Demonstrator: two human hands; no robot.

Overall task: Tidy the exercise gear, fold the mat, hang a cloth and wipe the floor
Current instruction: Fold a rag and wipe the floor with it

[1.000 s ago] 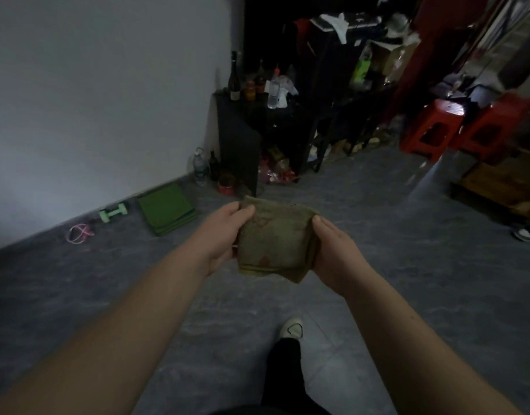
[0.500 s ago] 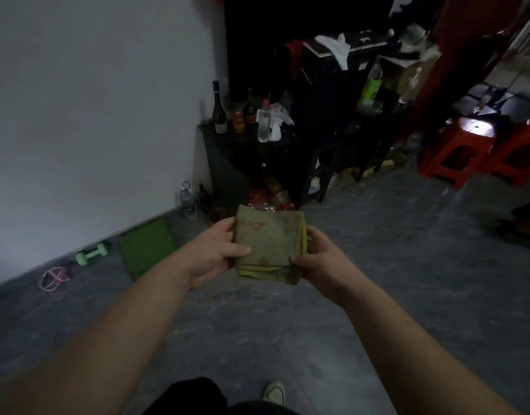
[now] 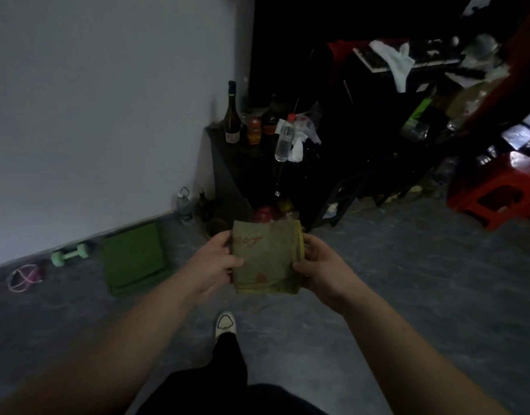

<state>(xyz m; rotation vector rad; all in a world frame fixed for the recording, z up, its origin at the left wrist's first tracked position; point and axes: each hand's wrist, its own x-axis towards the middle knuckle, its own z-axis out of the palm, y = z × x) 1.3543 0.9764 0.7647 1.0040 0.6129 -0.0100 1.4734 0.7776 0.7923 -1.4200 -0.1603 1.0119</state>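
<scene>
A folded olive-yellow cloth (image 3: 265,259) with faint red lettering is held in front of me at waist height. My left hand (image 3: 211,266) grips its left edge and my right hand (image 3: 323,269) grips its right edge. On the floor by the wall lies the folded green mat (image 3: 135,259). To its left are a mint-green dumbbell (image 3: 69,253) and a pink and yellow resistance band (image 3: 22,277).
A dark cabinet (image 3: 236,175) with bottles (image 3: 231,115) on top stands ahead against the white wall. A water bottle (image 3: 184,205) sits on the floor beside it. Red plastic stools (image 3: 497,190) are at the right. My shoe (image 3: 225,324) steps on the grey floor.
I have walked closer to the cabinet and wall. The cloth stays gripped in both hands, and its lettered face has turned toward me.
</scene>
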